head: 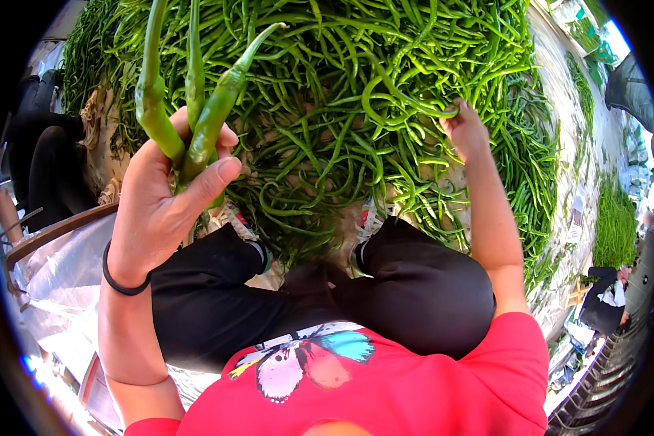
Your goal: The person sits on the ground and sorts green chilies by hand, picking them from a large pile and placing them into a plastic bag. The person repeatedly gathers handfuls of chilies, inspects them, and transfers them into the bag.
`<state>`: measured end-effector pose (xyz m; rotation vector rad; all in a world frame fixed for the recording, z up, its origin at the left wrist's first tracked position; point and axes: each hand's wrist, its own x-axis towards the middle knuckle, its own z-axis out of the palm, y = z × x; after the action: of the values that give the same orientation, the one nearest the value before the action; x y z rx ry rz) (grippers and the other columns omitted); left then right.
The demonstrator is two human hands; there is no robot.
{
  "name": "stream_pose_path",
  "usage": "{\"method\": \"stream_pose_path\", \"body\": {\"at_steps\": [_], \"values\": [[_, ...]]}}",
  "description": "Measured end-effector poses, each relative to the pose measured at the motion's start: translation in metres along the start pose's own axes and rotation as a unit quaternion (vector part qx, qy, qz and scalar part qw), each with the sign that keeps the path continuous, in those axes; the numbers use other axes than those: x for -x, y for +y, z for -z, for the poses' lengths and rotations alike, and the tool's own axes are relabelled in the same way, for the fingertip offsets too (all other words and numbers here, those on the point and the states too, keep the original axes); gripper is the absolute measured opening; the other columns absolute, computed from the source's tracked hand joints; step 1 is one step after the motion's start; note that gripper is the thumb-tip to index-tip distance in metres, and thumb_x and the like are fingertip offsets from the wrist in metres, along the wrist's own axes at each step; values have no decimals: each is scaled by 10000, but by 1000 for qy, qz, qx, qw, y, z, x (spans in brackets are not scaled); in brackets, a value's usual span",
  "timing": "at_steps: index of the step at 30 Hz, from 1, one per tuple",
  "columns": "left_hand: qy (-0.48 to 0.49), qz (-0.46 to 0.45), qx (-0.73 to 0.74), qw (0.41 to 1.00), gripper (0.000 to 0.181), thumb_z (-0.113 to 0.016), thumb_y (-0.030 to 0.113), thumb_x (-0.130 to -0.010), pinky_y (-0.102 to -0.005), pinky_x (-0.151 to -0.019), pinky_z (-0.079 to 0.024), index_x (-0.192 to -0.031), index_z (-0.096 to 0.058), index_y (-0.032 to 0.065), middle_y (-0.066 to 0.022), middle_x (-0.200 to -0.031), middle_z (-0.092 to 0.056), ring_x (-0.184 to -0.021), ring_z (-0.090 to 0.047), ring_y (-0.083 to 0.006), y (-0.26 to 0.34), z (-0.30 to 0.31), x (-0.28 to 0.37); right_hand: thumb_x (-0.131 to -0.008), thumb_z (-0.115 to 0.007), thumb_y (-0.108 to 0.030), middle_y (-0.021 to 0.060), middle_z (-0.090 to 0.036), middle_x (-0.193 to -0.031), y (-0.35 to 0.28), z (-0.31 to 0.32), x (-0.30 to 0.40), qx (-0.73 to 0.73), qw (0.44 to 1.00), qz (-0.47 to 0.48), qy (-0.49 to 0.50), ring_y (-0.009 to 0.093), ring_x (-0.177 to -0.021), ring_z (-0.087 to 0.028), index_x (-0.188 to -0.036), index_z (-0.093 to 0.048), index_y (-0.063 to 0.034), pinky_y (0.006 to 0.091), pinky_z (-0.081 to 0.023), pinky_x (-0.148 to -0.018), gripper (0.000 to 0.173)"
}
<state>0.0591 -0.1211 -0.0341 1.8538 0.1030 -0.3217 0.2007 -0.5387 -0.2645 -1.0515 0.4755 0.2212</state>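
Several long green chili peppers (210,122) stand up out of my left hand (166,191), which is closed around their lower ends, a black band on its wrist. To the right, my right hand (465,128) pinches the end of one long, curved green pepper (409,101) at the pile. A large heap of long green peppers (327,125) spreads over the ground before me, around my shoes. The lower ends of the peppers in my left hand are partly hidden by its fingers.
At the left edge are another person's dark-clothed legs (54,163) and clear plastic sheeting (65,272) by a brown bar (60,234). Farther right lie another green heap (615,229) and pale ground sheeting (556,98); a person in dark clothes (602,302) is beyond.
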Motion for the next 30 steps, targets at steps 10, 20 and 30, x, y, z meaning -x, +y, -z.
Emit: {"method": "stream_pose_path", "body": {"at_steps": [10, 20, 30], "values": [[26, 10, 16, 999, 220, -688, 121, -830, -189, -644, -384, -992, -570, 31, 25, -825, -517, -722, -463, -51, -4, 3, -13, -849, -623, -289, 123, -564, -732, 150, -82, -63, 565, 767, -244, -180, 165, -496, -490, -778, -593, 4, 302, -376, -374, 303], [-3, 35, 2, 999, 272, -673, 99, -831, -221, -699, -416, -1040, -530, -1, -24, -806, -553, -761, -523, -92, -8, 3, -11, -837, -650, -330, 55, -583, -668, 165, -91, -61, 413, 854, -315, -41, 105, -446, -400, -826, -603, -34, 257, -240, -362, 300], [7, 21, -1, 1000, 279, -676, 119, -837, -179, -664, -381, -1053, -535, 14, 4, -841, -519, -744, -480, -53, -3, 2, -3, -874, -591, -335, 20, -573, -693, 127, -86, 2, 497, 810, -256, -178, 73, -487, -405, -840, -606, -54, 229, -287, -402, 283]]}}
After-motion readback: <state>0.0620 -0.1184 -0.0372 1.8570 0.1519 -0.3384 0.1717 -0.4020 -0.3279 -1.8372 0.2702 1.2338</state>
